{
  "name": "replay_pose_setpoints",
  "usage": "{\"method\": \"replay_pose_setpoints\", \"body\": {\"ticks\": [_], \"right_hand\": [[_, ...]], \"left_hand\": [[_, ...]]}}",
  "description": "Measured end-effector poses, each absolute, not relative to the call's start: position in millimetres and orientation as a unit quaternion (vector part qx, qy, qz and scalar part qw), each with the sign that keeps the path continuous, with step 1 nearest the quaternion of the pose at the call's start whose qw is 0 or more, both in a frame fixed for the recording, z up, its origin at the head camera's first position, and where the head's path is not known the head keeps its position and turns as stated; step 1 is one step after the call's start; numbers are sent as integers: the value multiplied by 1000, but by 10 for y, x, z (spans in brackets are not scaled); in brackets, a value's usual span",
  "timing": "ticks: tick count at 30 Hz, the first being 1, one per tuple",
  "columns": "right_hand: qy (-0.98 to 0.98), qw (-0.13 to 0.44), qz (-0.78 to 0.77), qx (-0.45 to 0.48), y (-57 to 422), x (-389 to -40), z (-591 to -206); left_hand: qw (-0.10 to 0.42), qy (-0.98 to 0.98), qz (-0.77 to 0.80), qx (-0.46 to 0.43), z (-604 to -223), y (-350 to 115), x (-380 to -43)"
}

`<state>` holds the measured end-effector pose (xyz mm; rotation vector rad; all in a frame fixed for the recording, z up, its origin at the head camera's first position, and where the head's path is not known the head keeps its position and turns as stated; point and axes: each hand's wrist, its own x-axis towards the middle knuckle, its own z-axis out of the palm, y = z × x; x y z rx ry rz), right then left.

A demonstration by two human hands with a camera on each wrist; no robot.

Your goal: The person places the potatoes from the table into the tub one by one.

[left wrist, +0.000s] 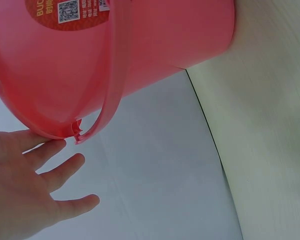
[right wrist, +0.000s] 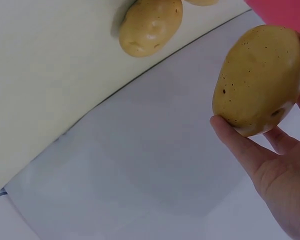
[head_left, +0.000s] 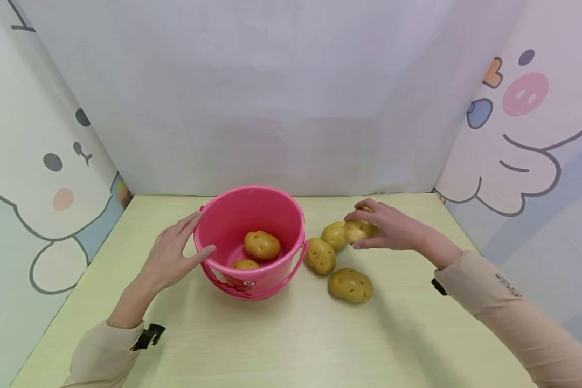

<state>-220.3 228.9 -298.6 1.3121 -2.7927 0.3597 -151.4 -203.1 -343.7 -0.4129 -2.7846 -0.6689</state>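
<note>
Held a potato (head_left: 357, 231) in right hand (head_left: 392, 226) toward far edge of tabletop (head_left: 291, 345), touched bucket (head_left: 249, 210) with outspread left hand (head_left: 171, 258); possibly risked a drop through fingertip-only grip.

Bucket (left wrist: 175, 35) label (left wrist: 65, 15): "BUC" (cut off), QR code (left wrist: 68, 11).

My left sleeve (head_left: 102, 353) is beige, plain where I can see it, with soft creases in the cloth. Near its cuff sits a black buckle (head_left: 147, 337), chunky and angular in outline. My right sleeve (head_left: 519, 323) is the same beige, wrinkled along the forearm, with dark lettering (head_left: 508, 285) too small for me to read. A black tab (head_left: 438, 286) pokes out beneath it. My left hand (head_left: 172, 256) and right hand (head_left: 393, 226) are bare below the cuffs.
</note>
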Motion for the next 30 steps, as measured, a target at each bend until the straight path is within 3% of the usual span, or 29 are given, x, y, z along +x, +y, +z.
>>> {"method": "replay_pose_setpoints", "body": {"ticks": [30], "right_hand": [[-890,12,75,449,1922,-2218,-2489]], "left_hand": [[122,-954,-234,-142,-3451,-2046,-1528]]}}
